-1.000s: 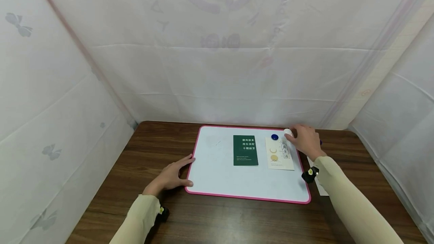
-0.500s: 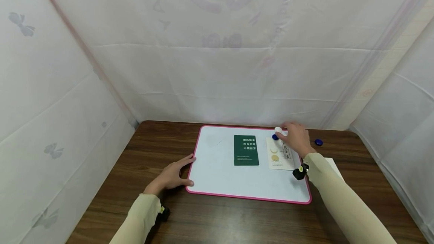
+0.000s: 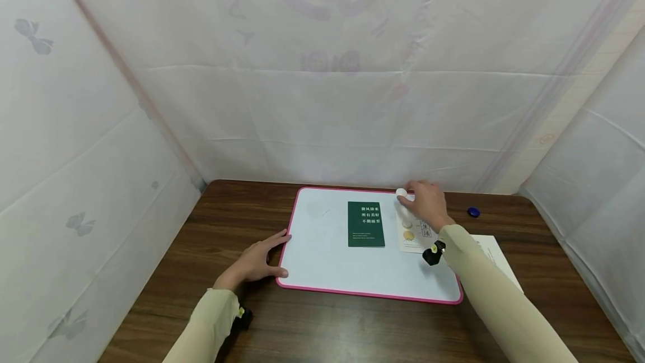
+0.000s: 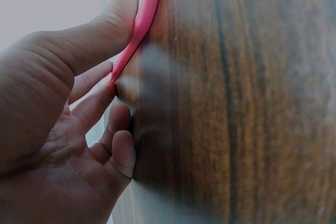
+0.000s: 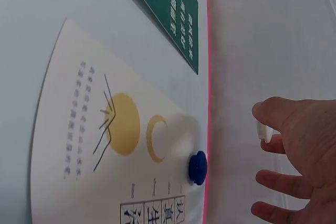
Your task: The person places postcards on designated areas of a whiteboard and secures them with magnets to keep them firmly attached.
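Observation:
A pink-rimmed whiteboard (image 3: 322, 265) lies on the wooden table. My left hand (image 3: 253, 262) rests at its left edge, fingers spread; the thumb (image 4: 113, 24) touches the board beside the rim. My right hand (image 3: 427, 204) pinches a round white magnet (image 5: 264, 131) between thumb and finger, above the board's far edge. Below that hand lies a cream card (image 5: 94, 129) with moon drawings, its top partly hidden in the head view. A blue magnet (image 5: 198, 168) sits at the card's top edge. To the card's left is a green card (image 3: 366, 224) with white characters.
Another blue magnet (image 3: 473, 212) lies on the table (image 3: 342, 329) right of the board. A white card (image 3: 496, 256) is partly covered by the right forearm. White patterned sheets (image 3: 322, 105) enclose the table at the back and both sides.
My right hand has moved left along the board's far edge with the white magnet, uncovering the blue magnet on the table and more of the white card. My left hand stays put.

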